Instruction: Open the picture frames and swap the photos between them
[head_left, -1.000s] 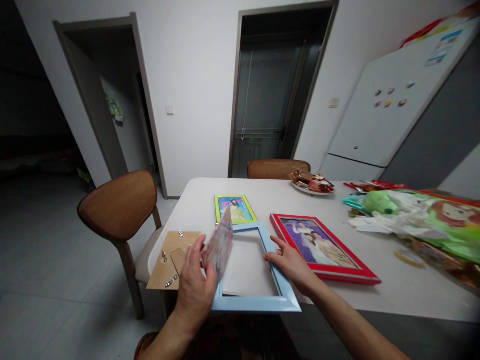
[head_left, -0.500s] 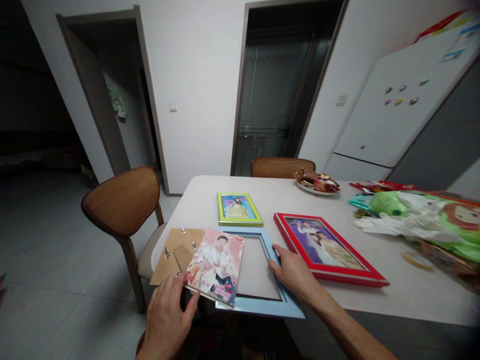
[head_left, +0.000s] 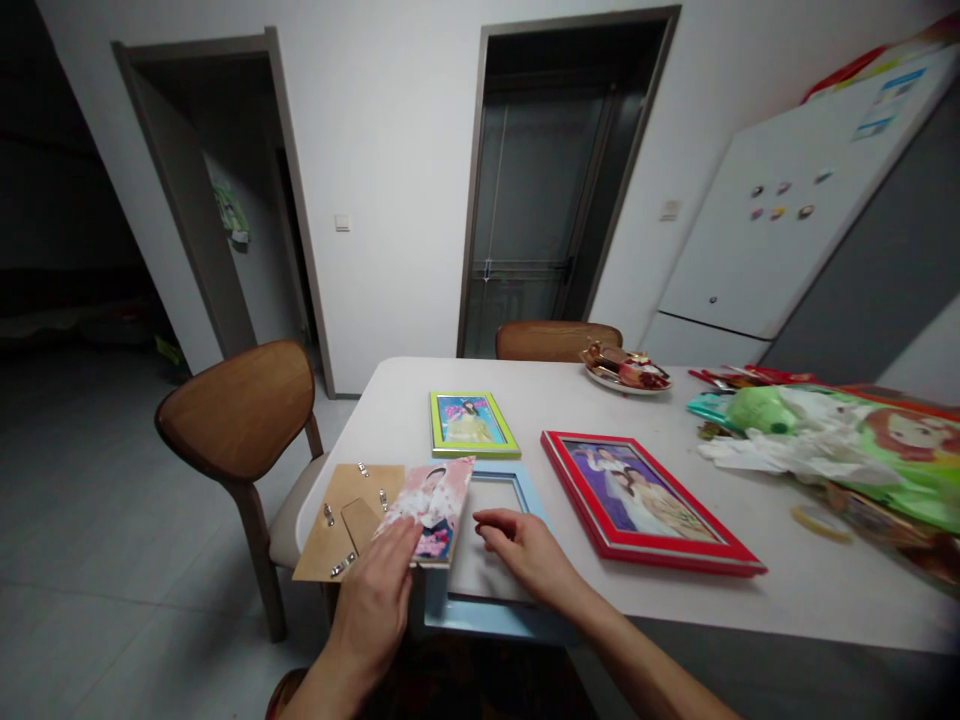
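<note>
My left hand (head_left: pixel 379 595) is closed on the lower left part of a pink photo (head_left: pixel 442 500), its fingers over the top and its thumb hidden underneath. The photo is tilted, with its right side raised over the opening of a light blue picture frame (head_left: pixel 525 490). Above that opening is my right hand (head_left: pixel 521 550), fingers loosely curled and apart from the thumb, holding nothing. Its fingertips point at the photo's right edge without visibly touching it. Left of the photo lies a brown backing board (head_left: pixel 360 515) with metal clips, partly covered by the photo and left hand.
A red picture frame (head_left: pixel 645 500) lies right of the blue one, and a yellow-green frame (head_left: pixel 472 425) behind it. Farther back are a plate (head_left: pixel 626 385) of wrapped items and a heap of bags (head_left: pixel 810 425). A wooden chair (head_left: pixel 236 415) stands at the table's left.
My right hand has let go of the blue frame's right side and moved left over its opening. My left hand has moved farther onto the photo, whose right side has tipped up.
</note>
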